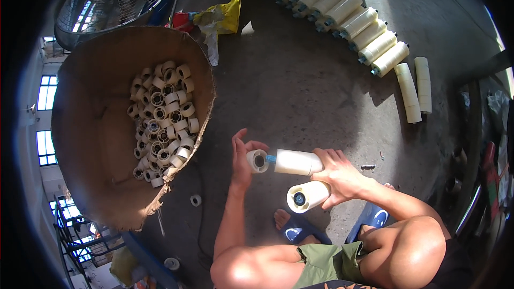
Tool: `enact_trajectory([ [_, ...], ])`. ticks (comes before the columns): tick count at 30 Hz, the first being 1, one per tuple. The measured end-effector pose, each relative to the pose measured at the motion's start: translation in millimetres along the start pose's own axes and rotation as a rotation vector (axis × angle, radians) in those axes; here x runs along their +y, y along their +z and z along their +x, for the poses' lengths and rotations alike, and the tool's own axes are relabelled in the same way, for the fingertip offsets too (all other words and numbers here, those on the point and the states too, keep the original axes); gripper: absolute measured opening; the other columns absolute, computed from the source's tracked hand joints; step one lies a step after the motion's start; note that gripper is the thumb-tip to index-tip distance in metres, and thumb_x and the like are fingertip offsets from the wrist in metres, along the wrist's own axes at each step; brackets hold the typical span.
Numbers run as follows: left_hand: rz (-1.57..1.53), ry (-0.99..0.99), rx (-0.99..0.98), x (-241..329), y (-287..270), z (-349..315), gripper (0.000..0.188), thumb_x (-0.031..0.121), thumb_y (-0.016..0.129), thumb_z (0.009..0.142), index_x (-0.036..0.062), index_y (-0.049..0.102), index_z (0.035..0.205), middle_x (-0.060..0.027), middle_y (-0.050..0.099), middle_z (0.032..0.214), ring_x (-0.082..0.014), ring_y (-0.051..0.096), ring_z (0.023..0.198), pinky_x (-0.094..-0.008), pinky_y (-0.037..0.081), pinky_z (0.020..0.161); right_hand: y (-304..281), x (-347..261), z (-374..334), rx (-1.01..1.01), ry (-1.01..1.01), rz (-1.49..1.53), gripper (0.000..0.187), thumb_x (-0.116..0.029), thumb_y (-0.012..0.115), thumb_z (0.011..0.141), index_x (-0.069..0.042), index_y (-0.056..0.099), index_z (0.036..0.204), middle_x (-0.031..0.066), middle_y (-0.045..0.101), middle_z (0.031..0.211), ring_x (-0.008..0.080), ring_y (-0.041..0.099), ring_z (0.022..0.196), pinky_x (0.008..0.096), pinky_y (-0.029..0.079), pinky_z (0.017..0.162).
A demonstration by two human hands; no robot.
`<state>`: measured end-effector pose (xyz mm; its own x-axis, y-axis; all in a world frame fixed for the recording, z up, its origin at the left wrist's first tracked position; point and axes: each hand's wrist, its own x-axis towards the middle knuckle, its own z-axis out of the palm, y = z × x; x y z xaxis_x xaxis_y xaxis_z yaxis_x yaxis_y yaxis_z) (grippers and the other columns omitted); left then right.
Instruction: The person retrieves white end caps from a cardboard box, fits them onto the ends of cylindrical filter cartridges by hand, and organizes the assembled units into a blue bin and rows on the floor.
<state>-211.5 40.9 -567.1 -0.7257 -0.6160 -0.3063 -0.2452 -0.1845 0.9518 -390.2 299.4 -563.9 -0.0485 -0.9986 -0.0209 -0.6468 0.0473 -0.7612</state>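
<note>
My left hand [244, 159] has its fingers curled round a short cream roll [258, 161], which looks like a tape roll with a dark hollow centre. Right beside it, the blue end of a core sticks out of a long cream roll [293, 161]. This long roll lies sideways, and my right hand [341, 175] grips its right end from above. Just below stands a second long cream roll [308, 196], tilted, its round end with a dark blue core facing up. The thumb side of my right hand is against its far end; whether it is held cannot be told.
A large cardboard box [91, 128] at the left holds many short cream rolls [160, 112]. A curved row of long rolls [342, 10] lies on the floor [257, 91], with two more [423, 85] apart. A fan [115, 0] stands behind; one loose roll [196, 200] lies near the box.
</note>
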Motion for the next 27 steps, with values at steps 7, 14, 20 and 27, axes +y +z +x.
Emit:
enact_trajectory([
  [7,0.64,0.201,-0.129,20,17,1,0.076,0.063,0.026,0.109,0.0011,0.031,0.154,-0.0129,0.072,0.11,-0.0228,0.068,0.092,-0.0337,0.051,0.086,1,-7,8,-0.015,-0.004,-0.055,0.073,-0.043,0.096,0.039,-0.014,0.073,0.102,0.0236,0.047,0.136,0.0422,0.045,0.126,0.0528,0.04,0.102],
  [14,0.442,0.159,-0.127,22,29,12,0.076,0.065,0.032,0.108,0.0027,0.037,0.151,-0.0131,0.074,0.113,-0.0264,0.07,0.101,-0.0369,0.051,0.092,-1,-13,5,0.014,0.031,0.064,0.083,-0.038,0.094,0.038,-0.015,0.075,0.115,0.0249,0.05,0.138,0.0451,0.05,0.125,0.0533,0.043,0.107],
  [20,0.539,0.238,-0.224,19,23,-5,0.07,0.063,0.033,0.108,0.0072,0.042,0.149,-0.0141,0.077,0.112,-0.0278,0.071,0.108,-0.0393,0.052,0.095,21,-11,7,-0.082,0.132,0.717,0.093,-0.035,0.093,0.045,-0.005,0.064,0.127,0.0168,0.057,0.13,0.0342,0.055,0.124,0.048,0.043,0.108],
  [27,-0.095,0.365,-0.249,67,25,8,0.086,0.074,0.027,0.103,0.005,0.033,0.155,-0.0209,0.048,0.156,-0.0313,0.046,0.144,-0.0459,0.032,0.117,34,0,14,0.169,-0.064,0.454,0.089,-0.037,0.095,0.047,-0.008,0.065,0.126,0.0272,0.045,0.143,0.0454,0.046,0.133,0.0543,0.041,0.109],
])
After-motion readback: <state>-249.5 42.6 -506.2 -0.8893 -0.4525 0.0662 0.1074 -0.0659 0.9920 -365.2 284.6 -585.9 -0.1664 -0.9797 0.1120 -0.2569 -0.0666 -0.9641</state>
